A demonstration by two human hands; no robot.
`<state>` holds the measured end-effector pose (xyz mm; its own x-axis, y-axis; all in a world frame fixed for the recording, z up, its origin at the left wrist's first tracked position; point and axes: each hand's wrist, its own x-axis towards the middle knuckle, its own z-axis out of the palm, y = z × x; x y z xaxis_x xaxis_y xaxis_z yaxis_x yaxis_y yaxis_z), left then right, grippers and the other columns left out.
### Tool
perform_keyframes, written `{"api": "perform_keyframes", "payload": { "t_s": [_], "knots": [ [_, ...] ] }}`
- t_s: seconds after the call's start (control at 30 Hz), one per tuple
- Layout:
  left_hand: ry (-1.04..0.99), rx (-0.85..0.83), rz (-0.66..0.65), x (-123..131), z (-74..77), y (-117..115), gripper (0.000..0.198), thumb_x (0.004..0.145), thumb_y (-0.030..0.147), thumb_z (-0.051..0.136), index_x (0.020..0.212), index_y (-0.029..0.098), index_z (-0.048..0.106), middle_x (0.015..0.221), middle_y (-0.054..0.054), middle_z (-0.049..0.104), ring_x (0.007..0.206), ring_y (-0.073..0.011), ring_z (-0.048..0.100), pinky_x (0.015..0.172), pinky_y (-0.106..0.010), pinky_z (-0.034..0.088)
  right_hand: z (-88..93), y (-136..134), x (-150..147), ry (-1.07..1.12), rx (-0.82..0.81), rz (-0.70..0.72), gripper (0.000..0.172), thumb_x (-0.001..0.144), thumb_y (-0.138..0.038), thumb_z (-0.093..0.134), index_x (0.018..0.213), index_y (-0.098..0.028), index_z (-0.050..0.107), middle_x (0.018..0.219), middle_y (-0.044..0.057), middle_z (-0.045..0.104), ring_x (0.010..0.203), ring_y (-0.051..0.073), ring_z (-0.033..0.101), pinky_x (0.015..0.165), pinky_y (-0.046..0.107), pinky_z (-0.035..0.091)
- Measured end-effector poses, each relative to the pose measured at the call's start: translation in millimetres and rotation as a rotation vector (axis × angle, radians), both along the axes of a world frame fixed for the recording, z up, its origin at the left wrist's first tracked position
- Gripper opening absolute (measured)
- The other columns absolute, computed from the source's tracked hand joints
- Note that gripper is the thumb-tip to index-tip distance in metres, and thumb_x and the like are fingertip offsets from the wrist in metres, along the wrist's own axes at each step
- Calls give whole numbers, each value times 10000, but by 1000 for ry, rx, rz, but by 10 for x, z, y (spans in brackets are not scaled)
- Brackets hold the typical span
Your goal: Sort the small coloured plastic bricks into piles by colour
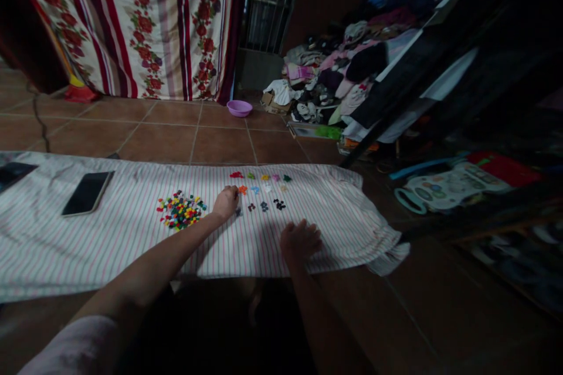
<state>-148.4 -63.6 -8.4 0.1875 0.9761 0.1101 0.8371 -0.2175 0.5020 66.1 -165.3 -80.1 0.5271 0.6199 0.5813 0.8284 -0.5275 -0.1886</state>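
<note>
The left hand (pixel 226 202) curled beside the coloured pieces (pixel 264 206); its contents were unclear. The right hand (pixel 301 240) lay spread on the cloth (pixel 109 234).

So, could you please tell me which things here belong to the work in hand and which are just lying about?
In hand: mixed pile of coloured pieces; small colour groups; striped cloth; left hand, curled beside the groups; right hand, flat on the cloth.
Lying about: phone on the cloth; purple bowl; heap of clothes; toy board.
</note>
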Motion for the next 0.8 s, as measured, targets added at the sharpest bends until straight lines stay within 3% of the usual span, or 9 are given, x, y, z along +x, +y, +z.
{"api": "perform_keyframes", "payload": {
  "t_s": [0.33,0.47,0.53,0.67,0.8],
  "knots": [
    [13,-36,-70,440,-43,197,252,899,97,394,1004,149,617,1046,-101,625,925,-147,623,845,-263,473,30,-3,-7,-13,45,6,440,900,-307,405,1189,-52,617,1255,311,561,1187,424,492,910,633,375],
    [41,-79,-88,581,-61,248,224,889,91,445,1021,133,622,1067,-122,626,924,-151,628,849,-276,484,58,-12,-6,-18,23,2,436,910,-308,391,1182,-54,618,1245,303,567,1188,421,490,917,617,382],
    [58,-104,-90,638,-74,265,197,906,170,506,1062,124,617,1093,-123,625,939,-161,627,856,-310,504,79,-20,-11,-15,15,3,435,911,-308,382,1180,-60,618,1244,302,566,1186,420,486,917,616,380],
    [87,-144,-94,713,-93,300,388,900,404,578,1203,162,569,1203,-90,598,1035,-194,602,879,-416,536,126,-38,-25,-8,-15,3,433,909,-310,378,1183,-72,614,1243,291,561,1186,412,479,922,605,374],
    [108,-160,-92,761,-92,335,406,898,407,582,1223,165,562,1231,-99,585,1062,-204,595,894,-424,531,148,-51,-36,-34,-11,-3,427,920,-313,367,1178,-76,612,1237,281,566,1175,403,484,918,582,380]
  ]
}}
